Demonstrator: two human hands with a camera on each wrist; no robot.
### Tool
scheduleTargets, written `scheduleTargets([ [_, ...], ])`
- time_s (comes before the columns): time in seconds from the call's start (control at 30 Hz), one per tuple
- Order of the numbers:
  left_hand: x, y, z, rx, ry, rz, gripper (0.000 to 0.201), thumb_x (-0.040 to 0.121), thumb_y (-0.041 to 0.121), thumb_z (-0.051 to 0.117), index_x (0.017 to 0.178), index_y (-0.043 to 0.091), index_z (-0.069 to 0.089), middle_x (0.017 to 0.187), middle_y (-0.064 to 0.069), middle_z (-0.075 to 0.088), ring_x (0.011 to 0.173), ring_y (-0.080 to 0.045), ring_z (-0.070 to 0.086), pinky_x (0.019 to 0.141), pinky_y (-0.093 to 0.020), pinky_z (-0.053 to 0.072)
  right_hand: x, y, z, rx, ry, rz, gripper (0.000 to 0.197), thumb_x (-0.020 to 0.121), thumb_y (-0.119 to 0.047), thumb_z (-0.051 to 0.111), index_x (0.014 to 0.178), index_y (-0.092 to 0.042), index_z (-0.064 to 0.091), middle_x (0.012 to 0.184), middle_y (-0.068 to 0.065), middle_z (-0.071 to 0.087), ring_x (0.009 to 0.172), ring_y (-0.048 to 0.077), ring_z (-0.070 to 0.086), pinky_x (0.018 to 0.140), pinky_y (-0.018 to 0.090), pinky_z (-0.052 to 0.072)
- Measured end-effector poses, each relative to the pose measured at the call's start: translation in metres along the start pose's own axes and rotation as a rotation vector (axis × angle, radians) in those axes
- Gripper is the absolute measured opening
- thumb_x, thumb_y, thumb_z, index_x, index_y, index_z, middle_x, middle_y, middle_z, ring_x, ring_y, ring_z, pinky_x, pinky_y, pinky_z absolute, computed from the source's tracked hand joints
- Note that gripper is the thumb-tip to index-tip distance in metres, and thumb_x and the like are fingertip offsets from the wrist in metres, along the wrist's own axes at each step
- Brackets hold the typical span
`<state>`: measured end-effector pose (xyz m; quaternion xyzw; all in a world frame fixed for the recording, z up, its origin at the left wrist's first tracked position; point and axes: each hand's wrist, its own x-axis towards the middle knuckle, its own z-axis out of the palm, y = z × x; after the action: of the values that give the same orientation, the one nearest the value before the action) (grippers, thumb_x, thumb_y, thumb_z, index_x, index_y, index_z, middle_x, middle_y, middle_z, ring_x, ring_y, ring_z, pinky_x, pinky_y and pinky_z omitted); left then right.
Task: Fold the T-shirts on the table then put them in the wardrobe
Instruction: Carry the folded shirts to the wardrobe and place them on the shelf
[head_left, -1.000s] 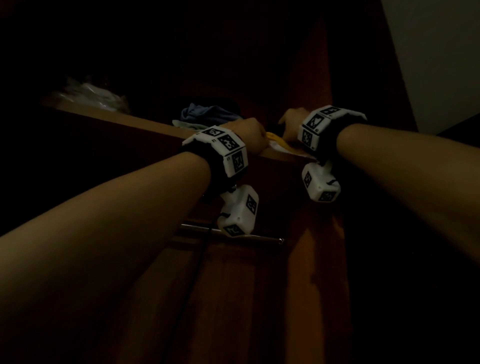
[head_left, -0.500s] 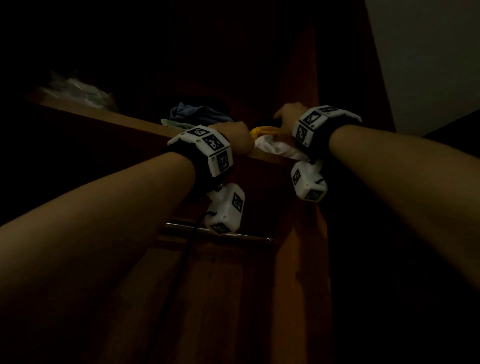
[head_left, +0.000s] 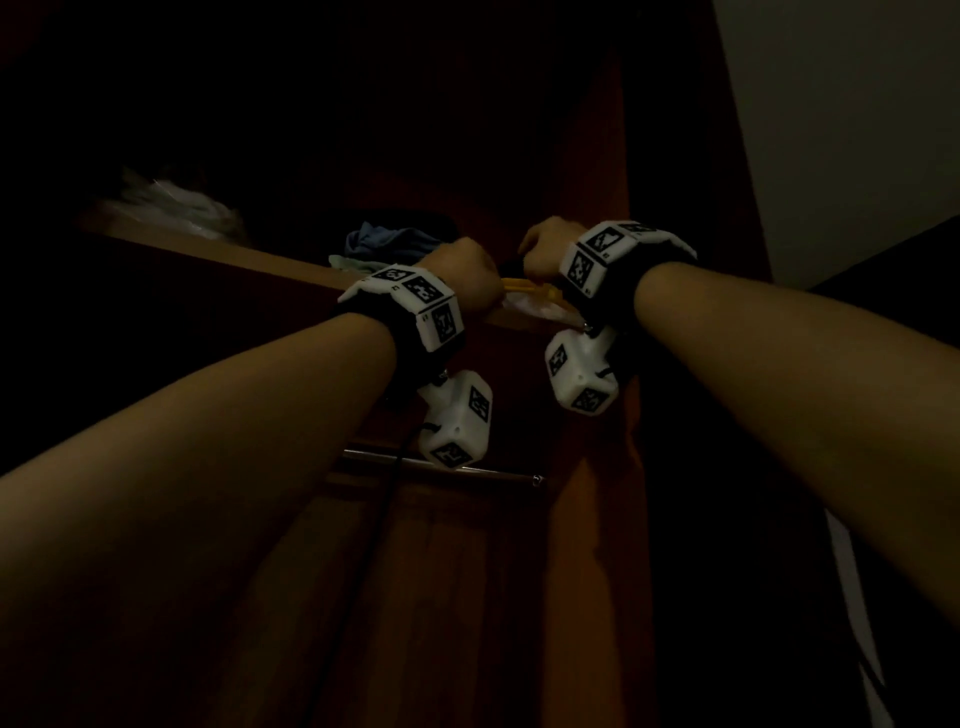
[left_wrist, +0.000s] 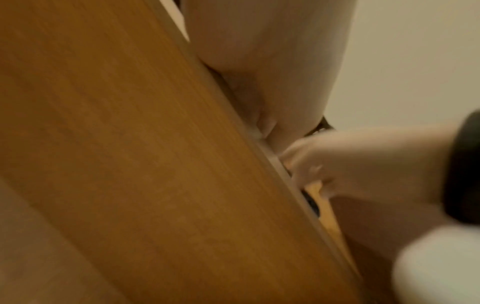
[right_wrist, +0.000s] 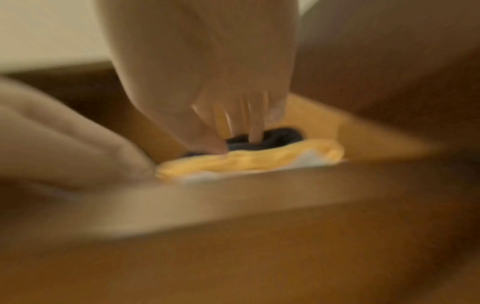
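T-shirts on wardrobe shelf | both hands touching | no legible writing

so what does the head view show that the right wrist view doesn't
Only the head view shows the blue clothes further left on the shelf, the metal hanging rail below it, and both wrist bands.

Only the right wrist view shows a dark garment behind the yellow one, with the right hand reaching its fingers down to it.

Both show the yellow T-shirt lying on white fabric at the shelf edge, between the two hands.
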<state>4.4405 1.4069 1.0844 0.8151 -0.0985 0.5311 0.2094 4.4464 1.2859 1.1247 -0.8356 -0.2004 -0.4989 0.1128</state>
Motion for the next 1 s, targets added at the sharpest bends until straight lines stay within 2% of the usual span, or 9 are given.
scheduleTargets([
  [0.17, -0.016, -0.013, -0.052, -0.099, 0.384, -0.036, 0.012, 0.093, 0.013, 0.049, 0.09, 0.01, 0.06, 0.081, -0.01, 0.057, 0.07, -0.025, 0.054, 0.069, -0.034, 0.046, -0.005, -0.022, -0.001, 0.078, -0.008, -0.077, 0.04, 0.093, -0.012, 0.055, 0.132, -0.016, 0.051, 0.133, 0.009, 0.053, 0.115, 0.025, 0.055, 0.079, 0.028, 0.043],
  [0.33, -0.017, -0.062, -0.087, 0.161, 0.26, -0.271, 0.043, 0.095, 0.024, 0.05, 0.133, 0.003, 0.043, 0.131, -0.022, 0.05, 0.116, -0.038, 0.051, 0.092, -0.042, 0.043, -0.009, -0.033, 0.009, 0.075, -0.097, -0.115, 0.054, 0.094, -0.011, 0.055, 0.144, -0.014, 0.035, 0.145, 0.01, 0.041, 0.125, 0.027, 0.047, 0.082, 0.027, 0.04],
  [0.5, -0.015, -0.07, -0.085, 0.155, 0.128, -0.201, 0.043, 0.096, 0.021, 0.049, 0.136, 0.004, 0.043, 0.128, -0.016, 0.053, 0.08, -0.025, 0.05, 0.08, -0.028, 0.03, -0.008, -0.042, 0.014, 0.059, -0.108, -0.128, 0.057, 0.093, -0.012, 0.055, 0.146, -0.014, 0.032, 0.143, 0.013, 0.043, 0.122, 0.031, 0.049, 0.09, 0.034, 0.044],
  [0.57, -0.013, -0.069, -0.08, 0.121, 0.098, -0.173, 0.044, 0.096, 0.02, 0.049, 0.137, 0.004, 0.043, 0.114, -0.01, 0.052, 0.06, -0.009, 0.034, 0.08, -0.026, 0.03, -0.009, -0.048, 0.02, 0.001, -0.169, -0.133, 0.055, 0.094, -0.01, 0.052, 0.145, -0.017, 0.034, 0.138, 0.014, 0.048, 0.118, 0.032, 0.052, 0.093, 0.037, 0.046],
  [0.67, -0.009, -0.063, -0.076, 0.118, 0.063, -0.151, 0.047, 0.098, 0.017, 0.046, 0.142, 0.005, 0.036, 0.114, -0.009, 0.047, 0.06, -0.004, 0.028, 0.08, -0.026, 0.029, -0.01, -0.051, 0.025, -0.08, -0.213, -0.146, 0.049, 0.093, -0.003, 0.044, 0.139, -0.02, 0.045, 0.134, 0.011, 0.052, 0.114, 0.031, 0.055, 0.094, 0.04, 0.048],
  [0.77, -0.008, -0.057, -0.073, 0.166, -0.031, -0.145, 0.048, 0.102, 0.017, 0.037, 0.148, 0.01, 0.024, 0.131, -0.012, 0.048, 0.088, -0.022, 0.054, 0.082, -0.032, 0.04, -0.008, -0.049, 0.021, -0.016, -0.264, -0.117, 0.048, 0.094, 0.003, 0.043, 0.137, -0.017, 0.049, 0.133, 0.011, 0.053, 0.105, 0.026, 0.057, 0.082, 0.034, 0.048],
  [0.8, -0.008, -0.058, -0.071, 0.177, -0.035, -0.143, 0.048, 0.102, 0.018, 0.037, 0.148, 0.012, 0.024, 0.119, -0.012, 0.053, 0.089, -0.025, 0.055, 0.076, -0.032, 0.044, -0.004, -0.049, 0.018, -0.011, -0.253, -0.107, 0.044, 0.095, 0.001, 0.042, 0.135, -0.014, 0.051, 0.133, 0.011, 0.054, 0.104, 0.026, 0.057, 0.08, 0.032, 0.047],
  [0.87, -0.008, -0.062, -0.069, 0.196, -0.022, -0.133, 0.047, 0.101, 0.02, 0.039, 0.146, 0.015, 0.026, 0.084, -0.005, 0.045, 0.066, -0.019, 0.045, 0.054, -0.027, 0.038, 0.003, -0.053, 0.008, -0.067, -0.111, -0.075, 0.032, 0.097, -0.007, 0.045, 0.125, -0.009, 0.06, 0.127, 0.011, 0.059, 0.109, 0.027, 0.059, 0.083, 0.034, 0.048],
  [1.0, -0.008, -0.07, -0.072, 0.193, -0.034, -0.121, 0.048, 0.098, 0.018, 0.043, 0.144, 0.018, 0.028, 0.087, -0.006, 0.044, 0.061, -0.015, 0.039, 0.05, -0.024, 0.034, 0.016, -0.058, 0.007, -0.024, 0.044, -0.068, 0.042, 0.092, -0.017, 0.059, 0.132, -0.009, 0.049, 0.128, 0.014, 0.056, 0.113, 0.032, 0.057, 0.086, 0.037, 0.048],
])
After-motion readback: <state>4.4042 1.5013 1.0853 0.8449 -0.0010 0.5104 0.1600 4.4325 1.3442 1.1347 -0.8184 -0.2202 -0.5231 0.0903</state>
